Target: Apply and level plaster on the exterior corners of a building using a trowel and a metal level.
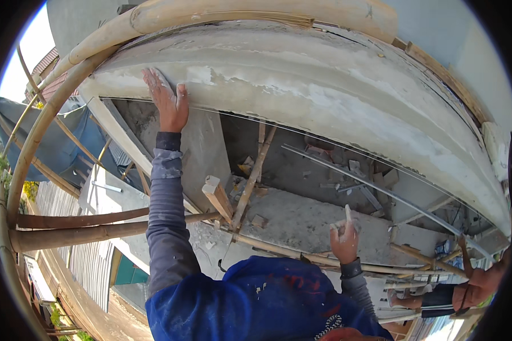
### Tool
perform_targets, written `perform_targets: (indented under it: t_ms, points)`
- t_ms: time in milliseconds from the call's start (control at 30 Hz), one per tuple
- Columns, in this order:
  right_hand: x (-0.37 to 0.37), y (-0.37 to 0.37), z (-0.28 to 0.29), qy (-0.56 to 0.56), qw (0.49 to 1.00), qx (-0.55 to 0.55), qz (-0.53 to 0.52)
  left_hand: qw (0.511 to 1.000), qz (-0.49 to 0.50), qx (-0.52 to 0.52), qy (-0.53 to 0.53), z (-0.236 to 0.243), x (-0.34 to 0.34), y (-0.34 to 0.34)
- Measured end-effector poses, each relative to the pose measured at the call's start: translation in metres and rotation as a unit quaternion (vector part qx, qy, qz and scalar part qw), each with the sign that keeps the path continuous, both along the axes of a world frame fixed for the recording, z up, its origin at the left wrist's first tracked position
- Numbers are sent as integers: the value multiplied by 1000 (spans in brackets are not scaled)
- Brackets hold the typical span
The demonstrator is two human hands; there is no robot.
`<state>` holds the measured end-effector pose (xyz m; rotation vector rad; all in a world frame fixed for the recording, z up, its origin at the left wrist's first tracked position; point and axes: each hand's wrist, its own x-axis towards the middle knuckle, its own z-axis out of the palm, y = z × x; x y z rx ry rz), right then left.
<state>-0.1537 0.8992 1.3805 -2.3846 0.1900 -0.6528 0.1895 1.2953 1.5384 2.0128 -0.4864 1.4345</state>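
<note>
My left hand (169,102), smeared with pale plaster, is raised against the long grey beam (324,108). Its fingers are stretched out along the plastered face, the thumb stands apart, and nothing shows in it. A thin string (301,133) runs along the beam's lower edge, just beside this hand. Lower and to the right, my right hand (345,241) is in the air in front of my chest. Its index finger points up, coated in plaster; the other fingers are curled, and I see nothing held. White, wet-looking patches mark the beam.
Bamboo poles (79,232) cross at left and overhead. A wooden post (217,199) stands near my left forearm. A long metal bar (381,190) slants to the right, near another person (472,292). Rubble (364,182) lies on the floor below.
</note>
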Motion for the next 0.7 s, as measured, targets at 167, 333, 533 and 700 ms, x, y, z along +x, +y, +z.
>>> perform_targets:
  t_ms: [167, 333, 533, 700]
  points:
    - [-11, -8, 11, -3, 1000, 3, -18, 993, -65, 89, -42, 27, -45, -81]
    - [-33, -18, 14, 10, 998, -22, -50, 976, -44, 187, -99, 47, -74, -134]
    - [-60, -45, 13, -1, 991, 15, -135, 966, -73, 203, -141, 69, -99, -179]
    - [-70, -55, 8, -28, 987, 13, -160, 947, -91, 278, -130, 68, -122, -229]
